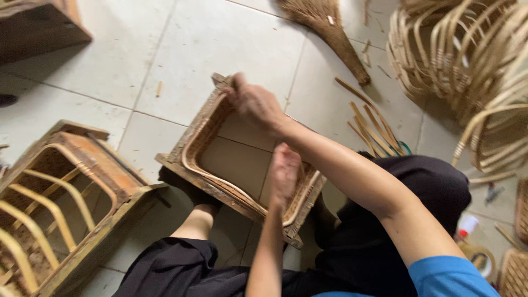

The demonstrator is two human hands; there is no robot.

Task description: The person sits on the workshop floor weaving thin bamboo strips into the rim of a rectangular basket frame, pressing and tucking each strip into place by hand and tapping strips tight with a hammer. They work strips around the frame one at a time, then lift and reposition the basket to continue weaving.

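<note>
A tiled floor [209, 38] is carrying everything here. At the upper right, a stack of woven rattan baskets [467, 60] is leaning, and at the left a larger wooden mould [66, 203] with bent rattan ribs is lying tilted. In the middle, a square wooden frame [187, 140] with a rattan strip lining its inside is resting on the floor between the person's 2 knees. The right hand [256, 104] is gripping the frame's far corner, fingers curled over the edge. The left hand [285, 170] is pressing closed fingers against the rattan at the near side. A broom [330, 27] and loose rattan sticks [371, 129] are lying beyond.
</note>
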